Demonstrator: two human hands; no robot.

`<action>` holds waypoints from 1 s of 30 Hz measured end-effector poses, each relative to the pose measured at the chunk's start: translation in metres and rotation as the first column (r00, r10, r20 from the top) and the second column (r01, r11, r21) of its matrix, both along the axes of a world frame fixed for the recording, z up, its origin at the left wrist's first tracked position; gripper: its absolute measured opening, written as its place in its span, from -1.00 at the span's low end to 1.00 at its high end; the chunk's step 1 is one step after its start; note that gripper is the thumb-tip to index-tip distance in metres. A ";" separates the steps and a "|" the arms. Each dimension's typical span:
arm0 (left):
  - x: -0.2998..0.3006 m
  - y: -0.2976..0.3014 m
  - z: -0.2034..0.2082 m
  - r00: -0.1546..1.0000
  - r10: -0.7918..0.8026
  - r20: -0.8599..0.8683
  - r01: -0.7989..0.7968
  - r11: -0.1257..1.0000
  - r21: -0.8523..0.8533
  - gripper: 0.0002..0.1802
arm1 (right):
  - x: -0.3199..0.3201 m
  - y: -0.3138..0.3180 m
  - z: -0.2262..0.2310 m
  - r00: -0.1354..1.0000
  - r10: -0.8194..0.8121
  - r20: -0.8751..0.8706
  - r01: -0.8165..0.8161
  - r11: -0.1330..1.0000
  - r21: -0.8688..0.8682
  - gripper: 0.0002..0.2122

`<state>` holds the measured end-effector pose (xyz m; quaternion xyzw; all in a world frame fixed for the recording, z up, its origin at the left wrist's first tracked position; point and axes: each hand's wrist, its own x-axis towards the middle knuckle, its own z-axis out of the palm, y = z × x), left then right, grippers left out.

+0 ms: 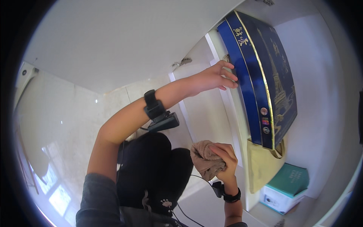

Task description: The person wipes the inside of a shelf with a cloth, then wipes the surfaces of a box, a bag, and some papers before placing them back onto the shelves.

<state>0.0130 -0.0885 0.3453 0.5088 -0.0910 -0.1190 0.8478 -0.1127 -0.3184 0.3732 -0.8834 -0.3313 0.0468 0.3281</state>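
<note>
A large dark blue box (278, 81) with gold trim and gold printed pictures lies tilted across the cabinet shelf. My left hand (221, 76) reaches to its near side, with the fingers apart and the fingertips at the blue wall of the box; whether they press on it I cannot tell. Lower down, my right hand (228, 159) is closed round a folded brown cloth (206, 159), held in front of the shelf edge and away from the box.
Below the blue box, a pale yellow bag (261, 166) hangs over the shelf edge. Beside it stands a green and white box (289, 185). A white cabinet door (124, 38) stands swung out at upper left, its hinge (182, 62) near my left forearm. Cables run from the wrist devices.
</note>
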 end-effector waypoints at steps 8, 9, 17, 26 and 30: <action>-0.014 -0.001 0.011 0.942 -0.191 -0.277 0.150 0.975 -0.161 -0.17 | 0.005 -0.009 0.128 0.779 -0.529 -0.335 0.617 0.743 0.261 -0.76; -0.018 -0.007 0.013 0.951 -0.158 -0.265 0.141 0.987 -0.083 -0.13 | 0.013 -0.023 0.131 0.663 -0.635 -0.397 0.748 0.585 0.314 -0.79; -0.037 -0.040 0.052 0.891 -0.149 -0.429 0.137 0.989 -0.059 0.16 | 0.114 -0.097 0.181 0.413 -0.799 -0.438 0.884 0.235 0.404 -0.67; -0.050 -0.094 0.080 0.827 -0.135 -0.546 0.070 0.988 -0.138 0.30 | 0.189 -0.128 0.163 0.145 -0.968 -0.205 0.959 0.086 0.272 -0.58; -0.047 -0.101 0.089 0.756 -0.121 -0.643 -0.023 0.977 -0.211 0.28 | 0.190 -0.090 0.158 0.241 -0.961 -0.139 0.930 0.188 0.317 -0.62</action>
